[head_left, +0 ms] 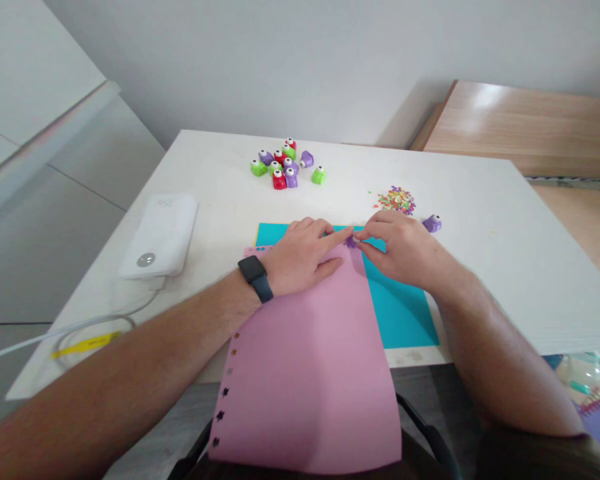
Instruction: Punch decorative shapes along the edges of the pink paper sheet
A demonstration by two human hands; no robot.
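Note:
A pink sheet of paper with small punched shapes along its left and top edges lies over a blue sheet. Its lower part hangs past the table's front edge. My left hand rests on the pink sheet, fingers apart, index finger stretched toward the top right corner. At that corner sits a small cluster of purple bits. My right hand is closed in a pinch right beside them; what its fingertips hold is too small to make out. A purple craft punch stands just behind the right hand.
Several red, green and purple craft punches are grouped at the back. A pile of colourful paper cutouts lies behind my right hand. On the left are a white power bank and its cable. A wooden panel stands back right.

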